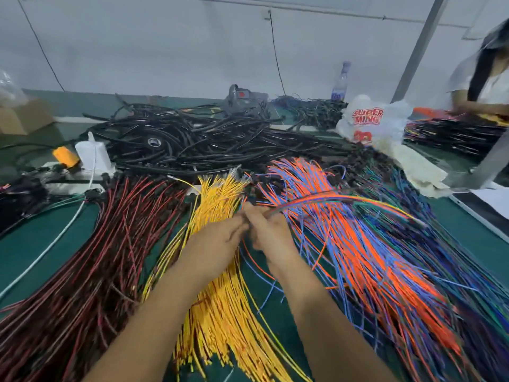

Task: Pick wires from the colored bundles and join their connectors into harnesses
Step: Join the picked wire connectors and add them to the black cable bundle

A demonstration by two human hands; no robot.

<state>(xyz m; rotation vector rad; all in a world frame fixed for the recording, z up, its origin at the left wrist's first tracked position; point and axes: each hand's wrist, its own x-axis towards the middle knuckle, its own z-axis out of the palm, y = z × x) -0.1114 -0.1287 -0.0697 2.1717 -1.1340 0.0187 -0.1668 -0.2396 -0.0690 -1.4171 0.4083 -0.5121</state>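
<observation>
while both hands [248, 230] pinch wires [316, 201], yellow bundle [220, 194] lies beneath.

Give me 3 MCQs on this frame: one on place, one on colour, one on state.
1. Where does the yellow bundle lie?
A. Between the red-black bundle and the orange-blue bundle
B. On the black cable pile
C. Inside the plastic bag

2. What colour is the bench top?
A. White
B. Green
C. Brown

3. What are the hands doing?
A. Resting flat, apart
B. Both lifted clear of the wires
C. Meeting at the fingertips, with a multicoloured wire strand running off from the right hand

Answers: 1 A, red-black lies on its left and orange-blue on its right. 2 B, green shows between the bundles. 3 C, the left hand meets the right above the yellow wires.
</observation>
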